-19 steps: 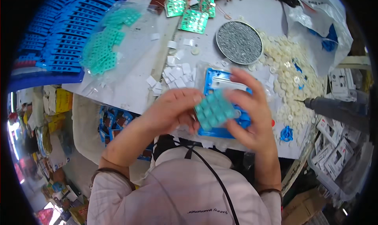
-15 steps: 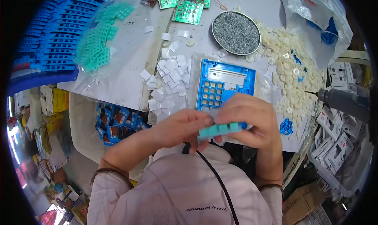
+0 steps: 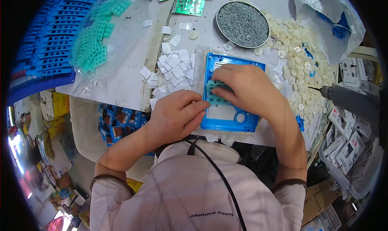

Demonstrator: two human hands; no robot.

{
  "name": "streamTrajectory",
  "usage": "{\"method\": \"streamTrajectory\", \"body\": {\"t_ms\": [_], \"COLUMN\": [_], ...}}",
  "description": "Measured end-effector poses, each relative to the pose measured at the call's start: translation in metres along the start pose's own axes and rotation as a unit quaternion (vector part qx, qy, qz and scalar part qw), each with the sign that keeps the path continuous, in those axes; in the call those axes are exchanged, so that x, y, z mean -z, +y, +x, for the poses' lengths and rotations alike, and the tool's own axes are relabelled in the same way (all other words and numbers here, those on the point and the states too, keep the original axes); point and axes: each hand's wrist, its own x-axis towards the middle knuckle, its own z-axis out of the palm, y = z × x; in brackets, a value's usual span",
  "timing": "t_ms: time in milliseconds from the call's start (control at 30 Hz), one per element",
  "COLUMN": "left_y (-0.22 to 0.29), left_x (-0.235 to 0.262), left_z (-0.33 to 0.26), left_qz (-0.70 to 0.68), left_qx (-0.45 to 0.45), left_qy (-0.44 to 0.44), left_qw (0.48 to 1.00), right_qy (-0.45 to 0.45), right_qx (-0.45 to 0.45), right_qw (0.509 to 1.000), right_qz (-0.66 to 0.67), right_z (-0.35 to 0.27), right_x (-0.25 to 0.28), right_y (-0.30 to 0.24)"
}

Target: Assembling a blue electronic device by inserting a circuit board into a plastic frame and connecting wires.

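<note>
A blue plastic casing (image 3: 226, 125) lies on the table in front of me, with a round ring moulded near its lower right corner. Over its key openings sits a teal rubber keypad (image 3: 218, 100), partly covered by my fingers. My right hand (image 3: 248, 85) is bent over the keypad, thumb and fingers closed on it. My left hand (image 3: 178, 112) has its fingers curled at the casing's left edge, the fingertips reaching the keypad's lower left corner.
White square pieces (image 3: 176, 69) lie left of the casing. Beyond are a round tray of screws (image 3: 242, 24) and green circuit boards (image 3: 190, 4). Cream discs (image 3: 297, 65) and a dark power screwdriver (image 3: 349, 97) are at right. Bagged teal keypads (image 3: 95, 45) and stacked blue casings (image 3: 56, 41) fill the left.
Both hands have moved away from my body to the casing. The keypad, held in the air between them before, now lies in the casing under my right hand.
</note>
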Motion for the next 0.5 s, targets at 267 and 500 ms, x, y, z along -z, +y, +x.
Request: {"method": "streamTrajectory", "body": {"t_ms": [267,500], "left_y": [-0.013,-0.125], "left_x": [0.013,0.043], "left_z": [0.016,0.134], "left_qz": [-0.017,0.301], "left_qx": [0.02,0.116], "left_qy": [-0.004,0.091], "left_qw": [1.0,0.942], "right_qy": [0.169,0.022], "right_qx": [0.023,-0.049], "right_qw": [0.982,0.991], "right_qz": [-0.077,-0.119], "right_z": [-0.036,-0.049], "right_x": [-0.012,-0.044], "right_y": [-0.02,-0.047]}}
